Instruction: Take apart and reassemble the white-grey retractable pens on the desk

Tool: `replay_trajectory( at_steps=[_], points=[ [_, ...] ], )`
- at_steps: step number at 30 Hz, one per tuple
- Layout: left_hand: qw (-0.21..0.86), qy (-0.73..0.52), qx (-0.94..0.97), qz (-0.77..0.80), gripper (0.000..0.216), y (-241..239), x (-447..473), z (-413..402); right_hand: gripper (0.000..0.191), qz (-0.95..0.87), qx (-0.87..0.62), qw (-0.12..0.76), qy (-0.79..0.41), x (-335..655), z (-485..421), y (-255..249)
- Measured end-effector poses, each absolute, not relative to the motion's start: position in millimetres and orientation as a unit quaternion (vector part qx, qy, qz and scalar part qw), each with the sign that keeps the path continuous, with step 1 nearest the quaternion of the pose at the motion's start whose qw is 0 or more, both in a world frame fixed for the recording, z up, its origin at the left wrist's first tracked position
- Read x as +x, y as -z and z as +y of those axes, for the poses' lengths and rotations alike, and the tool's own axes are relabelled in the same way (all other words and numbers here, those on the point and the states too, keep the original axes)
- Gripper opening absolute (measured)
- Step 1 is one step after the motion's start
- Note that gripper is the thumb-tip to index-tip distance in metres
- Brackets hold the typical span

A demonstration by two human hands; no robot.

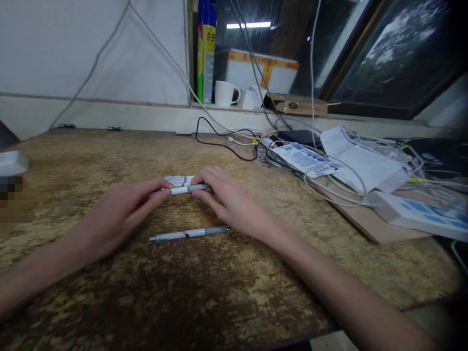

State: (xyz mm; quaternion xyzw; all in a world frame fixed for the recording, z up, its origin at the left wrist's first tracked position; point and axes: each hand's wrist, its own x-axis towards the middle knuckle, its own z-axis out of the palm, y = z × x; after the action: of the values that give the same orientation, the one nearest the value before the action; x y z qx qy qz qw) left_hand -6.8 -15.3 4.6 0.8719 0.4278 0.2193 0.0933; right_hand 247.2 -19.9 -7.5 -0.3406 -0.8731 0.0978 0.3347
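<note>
Left hand [119,212] and right hand [228,200] both pinch one pen [181,190]; best steady it, clear of the loose pen [192,233] nearside.

Wall [54,44]: white
Window [365,90]: dark, tilted in view, foliage [397,41] showing
Light strip [248,25]: white, near-horizontal
Tabletop [91,163]: brown, patchy, worn

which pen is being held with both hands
The farther pen, its left end gripped by the left hand and its right by the right hand. The nearer pen lies on the tabletop, ungripped.
</note>
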Motion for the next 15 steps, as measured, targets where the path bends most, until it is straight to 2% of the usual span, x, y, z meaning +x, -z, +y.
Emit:
replay_trajectory(
  at_steps=[7,10,15],
  points=[
    [0.105,-0.196,0.871,0.437,0.038,-2.8,-7.9,-21.0,0.019,-0.863,-0.344,0.334,-0.161,248.9,-23.4,10.0],
    [0.099,-0.189,0.870,0.445,0.040,-0.6,-9.0,-21.0,0.007,-0.859,-0.337,0.351,-0.160,247.8,-22.9,10.7],
    [0.106,-0.196,0.874,0.432,0.040,2.2,-9.6,-20.4,0.019,-0.848,-0.358,0.337,-0.200,245.8,-24.4,10.4]
  ],
)
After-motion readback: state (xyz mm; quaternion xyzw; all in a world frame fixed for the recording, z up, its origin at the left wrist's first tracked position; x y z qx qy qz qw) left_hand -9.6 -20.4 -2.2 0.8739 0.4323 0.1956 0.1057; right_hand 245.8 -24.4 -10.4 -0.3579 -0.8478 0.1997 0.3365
